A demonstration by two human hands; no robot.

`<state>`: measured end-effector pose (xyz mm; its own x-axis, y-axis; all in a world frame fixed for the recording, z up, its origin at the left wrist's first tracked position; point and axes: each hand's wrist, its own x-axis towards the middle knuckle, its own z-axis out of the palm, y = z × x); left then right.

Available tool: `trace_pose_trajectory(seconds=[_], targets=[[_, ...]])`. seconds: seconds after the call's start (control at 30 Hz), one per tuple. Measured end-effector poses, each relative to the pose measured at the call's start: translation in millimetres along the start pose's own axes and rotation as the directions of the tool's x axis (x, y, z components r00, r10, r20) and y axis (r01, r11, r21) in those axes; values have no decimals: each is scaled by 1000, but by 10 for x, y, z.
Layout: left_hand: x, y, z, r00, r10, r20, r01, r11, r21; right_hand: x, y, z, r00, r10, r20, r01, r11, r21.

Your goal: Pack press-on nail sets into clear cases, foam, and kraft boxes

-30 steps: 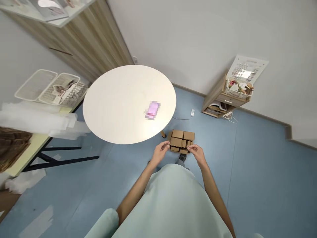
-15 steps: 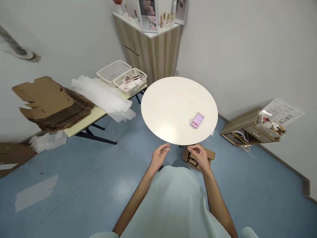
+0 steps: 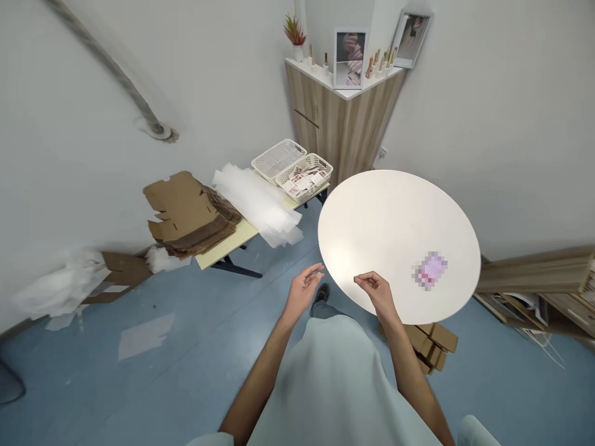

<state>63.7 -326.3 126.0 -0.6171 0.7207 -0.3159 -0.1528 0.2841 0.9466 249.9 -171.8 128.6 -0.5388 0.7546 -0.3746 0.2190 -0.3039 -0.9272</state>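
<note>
My left hand [image 3: 302, 292] hovers just off the near left edge of a round white table [image 3: 395, 198]. Its fingers are loosely bent, with a gap to the thumb, and it holds nothing. Over the table's near rim is my right hand [image 3: 377, 294], thumb and fingertips drawn together in a pinch. No object shows between them. To the right of that hand, a small pink and purple item [image 3: 431, 271], blurred into squares, lies on the tabletop.
A low table [image 3: 227, 243] at left bears flattened cardboard boxes [image 3: 186, 207], white foam sheets [image 3: 258, 201] and white plastic baskets [image 3: 304, 179]. Behind stands a wooden corner cabinet [image 3: 346, 127]. Cardboard boxes [image 3: 430, 347] lie under the round table; a shelf unit [image 3: 539, 297] is at right.
The view has turned left, so the tables and cabinet appear farther right and lower. My right hand now overlaps the round table's near rim. Both hands keep about the same shape.
</note>
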Motion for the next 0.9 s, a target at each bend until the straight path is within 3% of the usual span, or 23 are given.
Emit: trace_pose_trajectory(seconds=[0.3,0.47,0.63,0.77,0.9], targets=[[1147,294,-901,997,-35,-66,40,996,76,944,-421,756,998,35,-45,-31,995,93],[1826,348,-1187,999,-37,-14,39,992,117,1192,-647,983,995,57,-86,-51,995,82],[2819,331,-1411,999,12,32,-20,965,260,1442,-754,1196,976,83,-201,-62,992,106],[3750,325,-1543,996,45,77,-75,887,456,1644,-855,1424,944,83,-321,-55,994,95],[4537,313,-1615,986,54,159,-151,694,703,1803,-1009,1692,911,83,-404,-58,996,75]])
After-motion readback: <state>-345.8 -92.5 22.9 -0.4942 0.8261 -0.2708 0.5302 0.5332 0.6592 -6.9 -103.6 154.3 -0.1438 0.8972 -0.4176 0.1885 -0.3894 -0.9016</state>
